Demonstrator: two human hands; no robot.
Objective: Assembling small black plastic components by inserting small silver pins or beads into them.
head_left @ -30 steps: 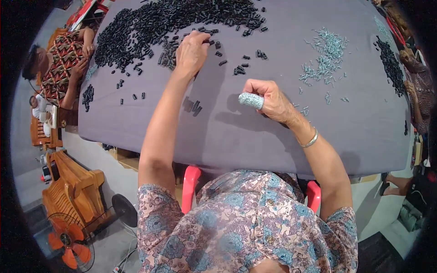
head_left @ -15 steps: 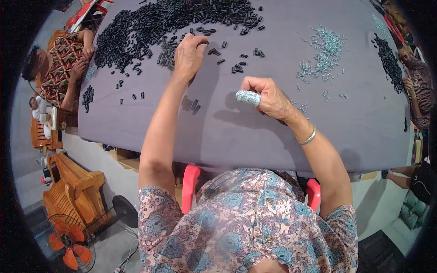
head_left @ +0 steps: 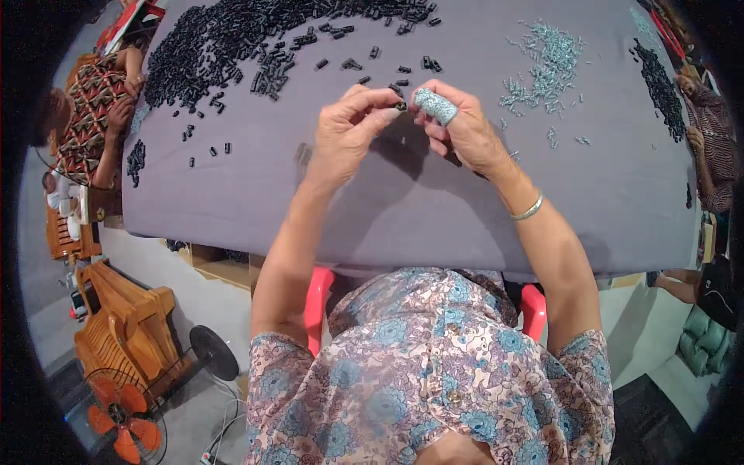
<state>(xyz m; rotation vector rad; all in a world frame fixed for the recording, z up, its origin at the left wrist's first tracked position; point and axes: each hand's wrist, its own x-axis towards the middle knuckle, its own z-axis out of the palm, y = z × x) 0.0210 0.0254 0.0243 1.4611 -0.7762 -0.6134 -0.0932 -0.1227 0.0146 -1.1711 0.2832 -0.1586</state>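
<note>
My left hand (head_left: 345, 136) is held over the table, thumb and forefinger pinched on a small black cylindrical piece (head_left: 401, 105). Close beside its fingertips is my right hand (head_left: 469, 136), with a speckled grey-white wrap (head_left: 435, 106) around one digit and the fingers curled in. Whatever those fingers hold, if anything, is hidden. Beyond my hands several loose black pieces (head_left: 351, 63) lie scattered on the grey cloth. A large pile of the same black pieces (head_left: 225, 50) spreads across the far left. To the right lies a heap of small, thin silvery pieces (head_left: 554, 58).
The grey-covered table (head_left: 232, 209) reaches both sides. A person in a patterned top (head_left: 85, 128) sits at the left edge, another person (head_left: 709, 128) at the right, near a black pile (head_left: 661, 89). An orange-bladed fan (head_left: 124, 418) and a wooden chair (head_left: 124, 318) stand lower left.
My left hand has come back from the black pile toward the middle, carrying a black piece. My right hand has moved up and now meets it. The view has shifted slightly.
</note>
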